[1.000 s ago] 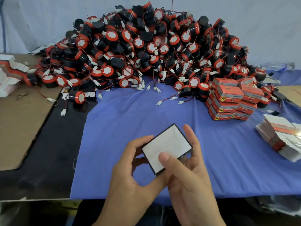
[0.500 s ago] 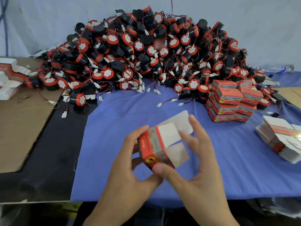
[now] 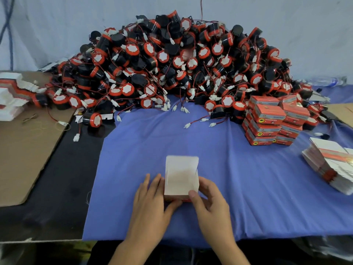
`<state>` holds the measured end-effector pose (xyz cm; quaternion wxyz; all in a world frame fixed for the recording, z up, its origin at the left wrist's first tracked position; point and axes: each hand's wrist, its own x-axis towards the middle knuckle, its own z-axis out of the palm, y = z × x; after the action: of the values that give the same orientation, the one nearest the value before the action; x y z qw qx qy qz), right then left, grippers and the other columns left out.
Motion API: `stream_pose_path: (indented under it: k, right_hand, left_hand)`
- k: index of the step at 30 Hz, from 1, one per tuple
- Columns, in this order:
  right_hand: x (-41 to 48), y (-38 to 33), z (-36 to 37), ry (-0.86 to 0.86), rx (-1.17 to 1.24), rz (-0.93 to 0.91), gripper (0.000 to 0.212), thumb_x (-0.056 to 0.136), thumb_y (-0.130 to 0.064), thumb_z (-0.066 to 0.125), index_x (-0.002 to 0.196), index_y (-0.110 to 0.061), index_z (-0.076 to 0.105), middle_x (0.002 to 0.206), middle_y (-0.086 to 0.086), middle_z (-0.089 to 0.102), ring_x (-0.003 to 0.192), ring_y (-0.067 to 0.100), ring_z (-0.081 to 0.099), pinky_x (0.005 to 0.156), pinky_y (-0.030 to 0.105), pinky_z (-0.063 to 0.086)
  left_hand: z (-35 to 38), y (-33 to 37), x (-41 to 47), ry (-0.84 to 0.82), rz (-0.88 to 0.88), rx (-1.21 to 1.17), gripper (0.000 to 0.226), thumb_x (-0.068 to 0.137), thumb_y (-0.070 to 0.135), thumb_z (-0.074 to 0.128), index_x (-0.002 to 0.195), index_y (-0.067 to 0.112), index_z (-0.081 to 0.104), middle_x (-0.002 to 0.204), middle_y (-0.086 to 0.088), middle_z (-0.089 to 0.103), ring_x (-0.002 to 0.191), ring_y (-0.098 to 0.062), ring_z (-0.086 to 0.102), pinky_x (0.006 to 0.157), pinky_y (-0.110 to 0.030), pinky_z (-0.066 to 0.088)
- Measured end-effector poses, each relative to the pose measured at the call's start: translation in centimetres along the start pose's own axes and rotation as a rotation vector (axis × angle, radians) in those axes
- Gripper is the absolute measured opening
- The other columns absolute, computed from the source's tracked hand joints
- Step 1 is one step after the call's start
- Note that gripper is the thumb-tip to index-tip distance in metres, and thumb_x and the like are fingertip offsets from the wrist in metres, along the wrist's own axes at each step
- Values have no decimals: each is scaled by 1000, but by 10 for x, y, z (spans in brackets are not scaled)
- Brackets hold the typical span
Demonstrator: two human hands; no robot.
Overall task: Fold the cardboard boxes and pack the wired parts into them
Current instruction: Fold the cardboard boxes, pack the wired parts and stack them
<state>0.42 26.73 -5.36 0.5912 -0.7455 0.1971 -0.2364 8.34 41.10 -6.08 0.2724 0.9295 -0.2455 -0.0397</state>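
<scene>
A small cardboard box (image 3: 181,178) stands on the blue cloth (image 3: 219,169) with its open top up and its white lid flap raised at the far side. My left hand (image 3: 150,203) holds its left side, fingers straight along the wall and thumb under the near edge. My right hand (image 3: 210,205) grips its right near corner, thumb on the near wall. A big heap of black and red wired parts (image 3: 177,67) with white plugs fills the back of the table.
Closed red boxes (image 3: 271,119) are stacked at the right. A bundle of flat unfolded boxes (image 3: 332,165) lies at the far right, another bundle (image 3: 13,92) at the far left. Brown cardboard sheet (image 3: 21,150) covers the left. One wired part (image 3: 91,119) lies apart.
The box was turned over in both hands with its flaps loose, then set down on the cloth open side up. Both hands came down with it.
</scene>
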Motion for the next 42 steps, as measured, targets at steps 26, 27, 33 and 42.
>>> stream_pose_path:
  k: [26, 27, 33, 42]
  right_hand:
    - [210, -7, -20, 170, 480, 327, 50, 106, -20, 55, 155, -22, 43, 119, -15, 63, 100, 10, 74, 82, 29, 58]
    - [227, -7, -18, 178, 469, 323, 53, 106, -19, 55, 156, -23, 40, 118, -14, 63, 97, 9, 74, 78, 26, 58]
    - [312, 17, -13, 271, 485, 355, 59, 105, -14, 52, 158, -33, 33, 95, -1, 71, 73, 15, 63, 60, 27, 52]
    - [329, 55, -5, 381, 283, 170, 44, 100, -11, 55, 137, -34, 55, 105, 0, 74, 77, 15, 70, 71, 37, 61]
  left_hand:
    - [-42, 40, 210, -333, -226, -1524, 31, 104, 12, 53, 132, 3, 63, 133, -8, 69, 123, -18, 67, 104, -32, 54]
    - [-34, 52, 229, -353, -235, -1510, 28, 105, 11, 53, 130, 4, 64, 133, -8, 69, 122, -18, 67, 103, -32, 53]
    - [19, 104, 323, -334, -132, -1138, 38, 107, 6, 49, 145, 6, 53, 133, -4, 61, 119, -14, 59, 93, -21, 51]
    - [61, 108, 367, -321, -166, -954, 22, 98, -1, 53, 91, 14, 69, 86, -13, 69, 70, -23, 63, 65, -35, 53]
